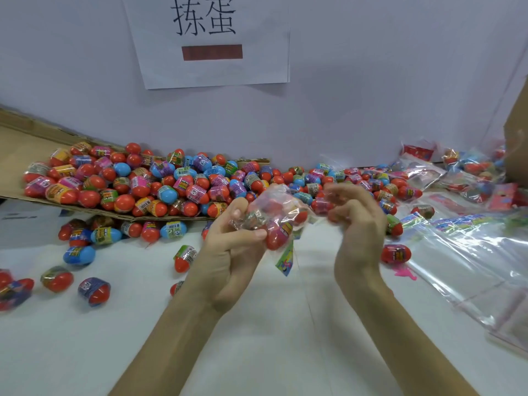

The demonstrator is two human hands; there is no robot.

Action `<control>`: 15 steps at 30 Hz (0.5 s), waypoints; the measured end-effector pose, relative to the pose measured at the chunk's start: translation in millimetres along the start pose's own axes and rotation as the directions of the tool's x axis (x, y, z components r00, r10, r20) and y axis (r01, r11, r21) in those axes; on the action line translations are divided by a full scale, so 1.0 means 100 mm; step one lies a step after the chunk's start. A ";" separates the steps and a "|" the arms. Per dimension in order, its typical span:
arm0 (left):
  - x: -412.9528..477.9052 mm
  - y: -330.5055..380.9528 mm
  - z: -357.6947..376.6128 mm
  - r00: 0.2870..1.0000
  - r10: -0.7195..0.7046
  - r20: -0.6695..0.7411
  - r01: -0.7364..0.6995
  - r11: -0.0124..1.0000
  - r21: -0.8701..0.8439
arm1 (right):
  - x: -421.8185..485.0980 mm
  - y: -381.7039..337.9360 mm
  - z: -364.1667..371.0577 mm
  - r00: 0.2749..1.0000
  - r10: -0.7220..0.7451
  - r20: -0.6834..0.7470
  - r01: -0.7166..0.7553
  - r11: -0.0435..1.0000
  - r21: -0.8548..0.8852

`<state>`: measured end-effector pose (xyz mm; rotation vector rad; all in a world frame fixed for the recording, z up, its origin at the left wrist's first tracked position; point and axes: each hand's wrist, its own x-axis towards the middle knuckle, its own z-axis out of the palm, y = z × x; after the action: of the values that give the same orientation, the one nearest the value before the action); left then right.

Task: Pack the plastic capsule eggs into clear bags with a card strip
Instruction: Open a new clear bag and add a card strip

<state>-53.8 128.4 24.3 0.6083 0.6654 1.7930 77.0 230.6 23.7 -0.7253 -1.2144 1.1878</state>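
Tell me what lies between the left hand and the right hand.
Head view: a clear bag holding several capsule eggs fills the gap. The left hand grips it; blurred fingers of the right hand meet its other end, grip unclear.

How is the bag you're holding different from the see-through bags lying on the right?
The held bag bulges with eggs; the bags on the right are flat, with no eggs showing in them. The held bag is up off the table, gripped by the left hand, with the blurred right hand at its other end; the bags on the right lie on the table. Both are clear plastic.
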 end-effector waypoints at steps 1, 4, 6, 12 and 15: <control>0.01 0.02 -0.02 1.000 0.017 -0.017 -0.018 1.000 -0.021 | 0.02 -0.03 -0.03 0.984 -0.174 0.040 0.177 0.982 -0.063; 0.04 0.04 -0.07 0.998 0.050 -0.048 -0.052 0.998 -0.026 | -0.08 -0.03 -0.05 0.749 -0.432 0.503 0.595 0.773 -0.221; 0.03 0.09 -0.07 0.998 0.060 -0.010 -0.061 0.997 -0.052 | -0.16 0.03 0.05 0.586 -0.335 0.738 0.683 0.694 -0.228; 0.06 0.06 -0.07 0.993 0.017 -0.118 -0.040 0.981 -0.192 | -0.16 0.16 0.09 0.610 -0.274 0.744 0.634 0.731 -0.251; 0.08 0.02 -0.10 0.989 -0.004 -0.145 -0.028 0.977 -0.214 | -0.12 0.17 0.06 0.625 -0.222 0.748 0.533 0.822 -0.202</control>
<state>-64.7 133.4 19.3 0.3394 0.5549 1.9028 67.1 222.7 5.7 -0.2411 -2.1996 0.8419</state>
